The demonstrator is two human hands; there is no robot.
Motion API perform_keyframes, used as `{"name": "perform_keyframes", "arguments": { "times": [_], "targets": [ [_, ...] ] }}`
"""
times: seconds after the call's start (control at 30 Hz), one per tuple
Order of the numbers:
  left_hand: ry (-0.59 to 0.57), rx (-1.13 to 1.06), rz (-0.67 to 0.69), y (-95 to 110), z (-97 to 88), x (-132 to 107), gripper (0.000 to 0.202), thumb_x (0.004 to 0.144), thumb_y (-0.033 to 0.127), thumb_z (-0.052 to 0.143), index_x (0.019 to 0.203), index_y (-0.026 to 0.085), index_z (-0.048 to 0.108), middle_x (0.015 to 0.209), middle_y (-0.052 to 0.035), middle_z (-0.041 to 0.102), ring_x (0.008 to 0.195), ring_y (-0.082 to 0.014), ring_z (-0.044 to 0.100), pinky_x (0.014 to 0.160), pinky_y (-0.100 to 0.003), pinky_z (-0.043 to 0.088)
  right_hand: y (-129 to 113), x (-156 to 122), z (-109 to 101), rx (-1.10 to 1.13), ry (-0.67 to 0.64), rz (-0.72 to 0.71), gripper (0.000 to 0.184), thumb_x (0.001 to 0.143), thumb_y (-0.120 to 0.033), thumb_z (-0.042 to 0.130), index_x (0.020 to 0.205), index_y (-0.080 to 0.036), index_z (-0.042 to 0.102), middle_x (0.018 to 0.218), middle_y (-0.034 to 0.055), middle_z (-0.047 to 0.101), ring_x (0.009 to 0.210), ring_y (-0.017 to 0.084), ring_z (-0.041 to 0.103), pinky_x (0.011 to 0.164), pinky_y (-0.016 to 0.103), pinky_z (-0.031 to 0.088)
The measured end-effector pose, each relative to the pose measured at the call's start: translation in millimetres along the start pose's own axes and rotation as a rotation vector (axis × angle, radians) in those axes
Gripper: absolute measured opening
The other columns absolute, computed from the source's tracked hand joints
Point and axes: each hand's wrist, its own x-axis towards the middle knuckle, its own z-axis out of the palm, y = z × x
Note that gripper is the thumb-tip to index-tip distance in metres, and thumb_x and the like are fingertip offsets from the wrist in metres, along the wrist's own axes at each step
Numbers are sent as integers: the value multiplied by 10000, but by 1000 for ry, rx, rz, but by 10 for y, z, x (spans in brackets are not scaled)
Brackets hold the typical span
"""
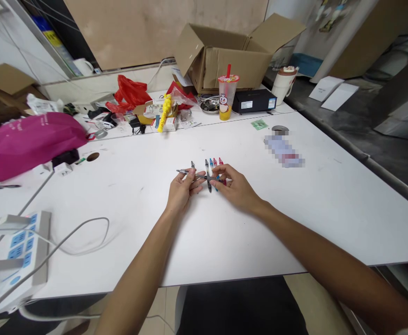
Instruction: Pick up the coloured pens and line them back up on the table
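in the middle of the frame, on the white table (295, 223), the left hand (181, 190) and the right hand (237, 188) hold together one thin grey pen (190, 173), lying crosswise, fingers closed lightly on it. it seems light, stiff and a little slippery, so the middle of the barrel is the best place to grip. just behind stand a row of slim black, blue and red pens (213, 164).

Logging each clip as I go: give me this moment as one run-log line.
left hand: holds grey pen crosswise | right hand: fingers on pen row | surface: white table | behind: drink cup
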Motion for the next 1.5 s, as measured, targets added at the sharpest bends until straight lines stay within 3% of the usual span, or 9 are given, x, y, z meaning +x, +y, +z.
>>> {"name": "perform_keyframes", "arguments": {
  "times": [0.1, 0.2, 0.53, 0.7, 0.8, 0.97, 1.23, 1.5],
  "targets": [
    [-1, 4, -11, -7, 6, -3, 290, 876, 375, 785, 1038, 167, 662, 1140, -131, 785, 882, -169, 785, 620, -185, 603, 9, -3, 2, -1, -48, 28, 239, 977, -402, 590, 1173, -265, 596, 1078, 63, 718, 972, 227, 667, 876, 434, 534],
    [8, 0, -15, -17, 9, 4, 278, 880, 361, 782, 1035, 165, 661, 1163, -139, 778, 898, -176, 786, 625, -194, 606, 11, -2, 0, -32, -15, -4, 284, 943, -378, 640, 1199, -264, 595, 1150, 76, 692, 1021, 238, 644, 889, 435, 531],
    [11, 9, -10, -39, 10, 8, 278, 880, 369, 781, 1019, 155, 670, 1218, -156, 760, 964, -198, 779, 652, -216, 615, 5, -6, -7, -7, -31, 21, 300, 975, -400, 590, 1241, -262, 576, 1049, 60, 656, 934, 216, 627, 853, 419, 535],
    [15, 7, -10, -46, 14, 7, 256, 894, 355, 766, 1013, 152, 664, 1211, -154, 763, 956, -193, 781, 657, -217, 615, 19, 0, -4, -16, 3, 5, 355, 941, -379, 647, 1264, -254, 567, 1106, 70, 653, 975, 216, 628, 869, 412, 536],
    [30, 12, -14, -45, 13, 14, 235, 909, 342, 751, 1006, 149, 658, 1176, -153, 774, 931, -188, 786, 639, -206, 607, 27, 6, -4, -16, -6, 9, 268, 957, -373, 623, 1200, -261, 607, 1088, 63, 678, 999, 225, 642, 879, 420, 534],
    [62, -2, -12, -20, 14, 28, 226, 972, 343, 668, 953, 120, 647, 1162, -189, 769, 918, -183, 789, 618, -182, 593, -16, 13, -20, -74, 27, -112, 133, 932, -321, 643, 1048, -268, 679, 1106, 57, 664, 1034, 233, 630, 824, 391, 536],
    [147, -114, 24, 22, -13, 59, 199, 995, 335, 632, 961, 144, 591, 1202, -181, 751, 883, -171, 790, 627, -181, 603, -86, 37, -114, -10, 116, -26, 205, 908, -414, 674, 1018, -245, 713, 1067, 71, 681, 954, 224, 638, 655, 328, 505],
    [217, -129, 77, 79, -79, 70, 184, 1008, 339, 605, 945, 171, 568, 1209, -152, 753, 939, -173, 786, 638, -180, 596, -73, 111, -292, 37, 195, 8, 235, 862, -443, 720, 916, -214, 714, 927, 71, 724, 883, 230, 649, 680, 354, 519]
  ]
}}
